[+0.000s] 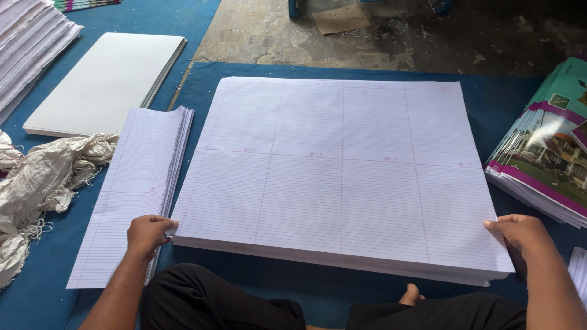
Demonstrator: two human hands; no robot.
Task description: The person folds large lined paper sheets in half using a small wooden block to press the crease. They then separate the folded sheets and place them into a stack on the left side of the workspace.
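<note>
A thick stack of large ruled white sheets (339,165) with pink margin lines lies flat on a blue mat (489,104) in front of me. My left hand (147,235) grips the stack's near left corner, fingers curled on the top sheets. At the near right corner my right hand (520,235) pinches the top sheet's edge. A narrower pile of folded ruled sheets (137,183) lies just left of the big stack, partly under my left hand.
A plain white board stack (104,79) lies at the far left, crumpled cloth rags (43,177) beside it. Colourful printed covers (550,153) are piled at the right edge. Bare concrete floor (379,33) starts beyond the mat. My black-trousered legs (208,299) sit below.
</note>
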